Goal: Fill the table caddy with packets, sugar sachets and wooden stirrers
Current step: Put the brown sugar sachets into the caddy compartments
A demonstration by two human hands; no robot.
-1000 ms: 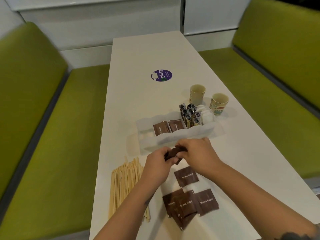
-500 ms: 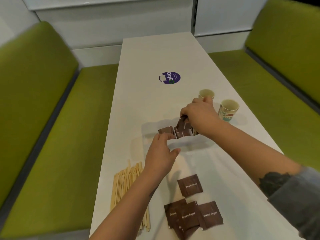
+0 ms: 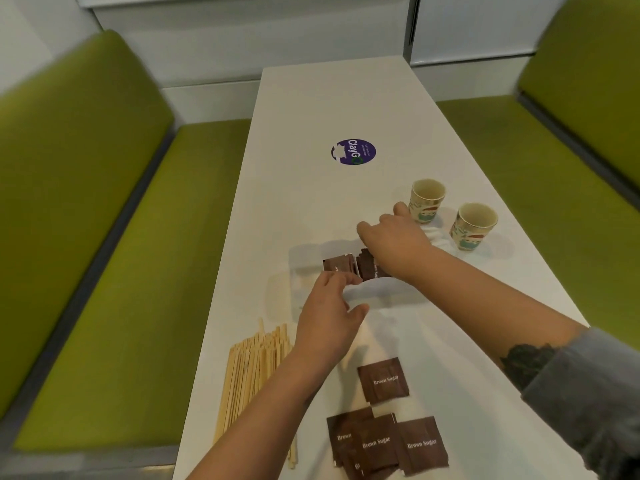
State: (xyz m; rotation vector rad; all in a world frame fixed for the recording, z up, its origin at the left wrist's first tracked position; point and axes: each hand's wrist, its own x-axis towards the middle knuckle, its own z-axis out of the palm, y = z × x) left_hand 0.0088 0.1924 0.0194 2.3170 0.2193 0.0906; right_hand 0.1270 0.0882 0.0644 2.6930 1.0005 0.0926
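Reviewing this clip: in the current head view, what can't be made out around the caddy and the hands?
- Right hand: its fingertips are hidden under the hand, so any grip on the sachets in the caddy is unclear.
- Caddy: the right forearm covers its right compartments; the white walls blur into the table.
- Left hand: whether it touches the caddy wall is unclear.
- Wooden stirrers: near ends hidden by the left forearm.
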